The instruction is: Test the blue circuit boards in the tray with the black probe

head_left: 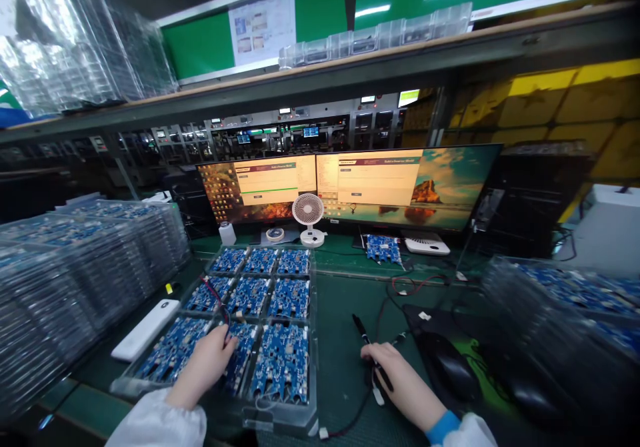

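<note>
My left hand (pixel 207 359) is closed over the front part of a clear plastic tray (pixel 280 415), with a thin red and dark cable (pixel 215 291) pinched between thumb and fingers. Blue circuit boards (pixel 281 361) fill the tray's compartments, and my fingers hide part of the front middle one. To the right of the tray, my right hand (pixel 395 375) is wrapped round a black pen (pixel 359 327) that points up and to the left. Below that hand a dark cable with white connectors (pixel 379 395) runs along the green mat.
Stacked trays of boards stand at left (pixel 95 280) and right (pixel 565 313). A white power bank (pixel 145 330) lies left of my tray. Behind are a small fan (pixel 308 210), two monitors (pixel 400 180) and a single board (pixel 383 248). A black mouse (pixel 447 365) lies at right.
</note>
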A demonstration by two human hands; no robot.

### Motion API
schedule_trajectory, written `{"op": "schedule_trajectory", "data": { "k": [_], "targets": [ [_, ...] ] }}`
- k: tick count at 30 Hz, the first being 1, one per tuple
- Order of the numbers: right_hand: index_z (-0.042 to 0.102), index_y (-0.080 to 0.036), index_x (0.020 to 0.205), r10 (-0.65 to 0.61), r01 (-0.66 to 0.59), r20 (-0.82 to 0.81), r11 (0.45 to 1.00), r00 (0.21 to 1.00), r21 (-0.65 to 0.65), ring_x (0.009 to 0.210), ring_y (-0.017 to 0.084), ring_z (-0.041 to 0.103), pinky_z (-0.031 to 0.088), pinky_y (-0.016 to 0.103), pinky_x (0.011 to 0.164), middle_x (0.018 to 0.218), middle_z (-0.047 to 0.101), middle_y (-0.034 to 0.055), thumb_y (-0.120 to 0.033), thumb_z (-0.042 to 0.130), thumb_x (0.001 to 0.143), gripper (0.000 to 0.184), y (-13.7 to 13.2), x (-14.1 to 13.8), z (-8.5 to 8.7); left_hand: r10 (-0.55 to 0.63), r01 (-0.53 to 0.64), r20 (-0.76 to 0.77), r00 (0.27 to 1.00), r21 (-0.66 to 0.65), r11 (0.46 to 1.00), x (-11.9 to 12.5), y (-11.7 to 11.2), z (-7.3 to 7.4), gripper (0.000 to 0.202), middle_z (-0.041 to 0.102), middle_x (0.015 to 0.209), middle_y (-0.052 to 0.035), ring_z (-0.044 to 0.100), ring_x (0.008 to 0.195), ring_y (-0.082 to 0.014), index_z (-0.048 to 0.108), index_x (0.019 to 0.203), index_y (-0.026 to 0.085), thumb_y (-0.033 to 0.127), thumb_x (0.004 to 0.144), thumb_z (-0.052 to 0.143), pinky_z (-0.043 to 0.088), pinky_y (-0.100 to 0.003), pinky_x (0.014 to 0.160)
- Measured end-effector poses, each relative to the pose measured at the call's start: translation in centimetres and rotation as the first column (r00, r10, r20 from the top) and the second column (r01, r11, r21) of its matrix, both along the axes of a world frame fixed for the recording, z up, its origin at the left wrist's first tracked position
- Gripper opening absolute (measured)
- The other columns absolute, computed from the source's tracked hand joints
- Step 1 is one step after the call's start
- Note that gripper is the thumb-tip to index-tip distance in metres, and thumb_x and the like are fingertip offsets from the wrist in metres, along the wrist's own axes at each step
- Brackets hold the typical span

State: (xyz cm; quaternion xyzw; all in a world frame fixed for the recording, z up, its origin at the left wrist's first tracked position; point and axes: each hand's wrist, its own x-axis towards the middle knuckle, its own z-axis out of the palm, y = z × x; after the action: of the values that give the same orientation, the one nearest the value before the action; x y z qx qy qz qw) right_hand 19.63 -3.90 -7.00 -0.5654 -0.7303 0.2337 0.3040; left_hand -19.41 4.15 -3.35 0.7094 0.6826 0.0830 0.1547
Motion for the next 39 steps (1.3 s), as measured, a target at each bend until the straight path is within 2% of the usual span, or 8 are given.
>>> {"op": "schedule_trajectory", "data": {
  "k": [3, 7, 12, 15, 22, 27, 34, 39],
  "targets": [
    [0.062, -0.024, 0.092, 0.005, -0.006, 0.007, 0.999, 1.0, 0.044, 0.09, 0.024, 0.057, 0.047, 0.036, 0.083, 0.092, 0.064, 0.0051, -0.007, 0.042, 0.075, 0.031, 0.0, -0.1, -0.1, -0.031, 0.026, 0.052, 0.998, 0.103, 0.994, -0.5, 0.5, -1.2, 0.018, 0.059, 0.082, -0.0042, 0.058, 0.078, -0.0191, 0.042, 0.075, 0.022, 0.026, 0.092, 0.036, 0.043, -0.028, 0.075],
    [0.06, -0.023, 0.098, -0.03, 0.03, 0.0, 0.993, 1.0, 0.115, 0.094, 0.026, 0.057, 0.046, 0.041, 0.088, 0.098, 0.063, 0.0084, -0.011, 0.04, 0.08, 0.03, 0.0, -0.3, -0.3, 0.057, -0.059, 0.014, 0.998, 0.222, 0.973, -1.9, 1.8, -2.0, 0.018, 0.057, 0.085, -0.0056, 0.057, 0.084, -0.0203, 0.041, 0.074, 0.023, 0.019, 0.091, 0.035, 0.042, -0.029, 0.08],
    [0.055, -0.022, 0.088, -0.022, 0.023, -0.009, 0.984, 1.0, 0.176, 0.083, 0.023, 0.057, 0.048, 0.04, 0.082, 0.086, 0.06, 0.0056, -0.006, 0.04, 0.069, 0.03, -0.1, -0.5, -0.5, -0.022, 0.015, 0.046, 0.999, 0.164, 0.986, -3.7, 3.1, -3.0, 0.025, 0.058, 0.089, -0.0036, 0.057, 0.089, -0.0175, 0.05, 0.077, 0.02, 0.0, 0.078, 0.036, 0.043, -0.028, 0.088],
    [0.052, -0.023, 0.085, -0.007, 0.01, -0.017, 0.977, 1.0, 0.211, 0.082, 0.023, 0.056, 0.048, 0.04, 0.081, 0.085, 0.059, 0.0054, -0.006, 0.039, 0.074, 0.024, 0.0, -0.4, -0.4, -0.063, 0.043, 0.089, 0.994, 0.212, 0.976, -4.1, 3.3, -3.9, 0.032, 0.061, 0.09, -0.0063, 0.058, 0.093, -0.0189, 0.058, 0.075, 0.018, -0.002, 0.074, 0.034, 0.044, -0.031, 0.093],
    [0.053, -0.023, 0.091, 0.017, -0.006, -0.044, 0.969, 0.999, 0.247, 0.085, 0.022, 0.058, 0.049, 0.037, 0.082, 0.088, 0.06, 0.0063, -0.01, 0.039, 0.084, 0.02, 0.2, -2.1, -1.1, 0.16, -0.254, 0.294, 0.942, 0.315, 0.915, -5.1, 3.5, -4.0, 0.039, 0.069, 0.099, -0.0064, 0.065, 0.099, -0.0202, 0.068, 0.084, 0.019, 0.001, 0.064, 0.04, 0.047, -0.032, 0.099],
    [0.054, -0.024, 0.081, 0.089, -0.077, -0.04, 0.968, 0.995, 0.237, 0.077, 0.02, 0.059, 0.05, 0.032, 0.073, 0.082, 0.062, 0.0021, -0.007, 0.044, 0.079, 0.02, 0.7, -4.5, -1.7, 0.176, -0.327, 0.417, 0.891, 0.324, 0.888, -5.4, 3.8, -4.3, 0.034, 0.071, 0.104, -0.0077, 0.065, 0.104, -0.0225, 0.069, 0.084, 0.019, 0.011, 0.065, 0.042, 0.046, -0.035, 0.103],
    [0.053, -0.024, 0.085, 0.033, 0.001, -0.12, 0.961, 0.992, 0.275, 0.082, 0.021, 0.058, 0.049, 0.033, 0.077, 0.084, 0.059, 0.0038, -0.021, 0.042, 0.092, 0.013, 1.2, -4.1, -1.8, 0.077, -0.281, 0.635, 0.769, 0.227, 0.932, -2.3, 3.3, -5.3, 0.036, 0.073, 0.097, -0.0097, 0.067, 0.097, -0.0249, 0.069, 0.084, 0.018, 0.027, 0.064, 0.041, 0.051, -0.041, 0.096],
    [0.05, -0.024, 0.079, -0.031, 0.069, -0.128, 0.952, 0.991, 0.297, 0.08, 0.022, 0.053, 0.045, 0.036, 0.075, 0.082, 0.056, 0.003, -0.012, 0.046, 0.08, 0.012, 1.2, -3.8, -1.9, 0.088, -0.271, 0.827, 0.556, 0.08, 0.959, 0.5, 3.1, -5.2, 0.038, 0.073, 0.09, -0.0122, 0.069, 0.089, -0.0269, 0.068, 0.082, 0.015, 0.042, 0.062, 0.049, 0.055, -0.041, 0.085]
  ]
}}
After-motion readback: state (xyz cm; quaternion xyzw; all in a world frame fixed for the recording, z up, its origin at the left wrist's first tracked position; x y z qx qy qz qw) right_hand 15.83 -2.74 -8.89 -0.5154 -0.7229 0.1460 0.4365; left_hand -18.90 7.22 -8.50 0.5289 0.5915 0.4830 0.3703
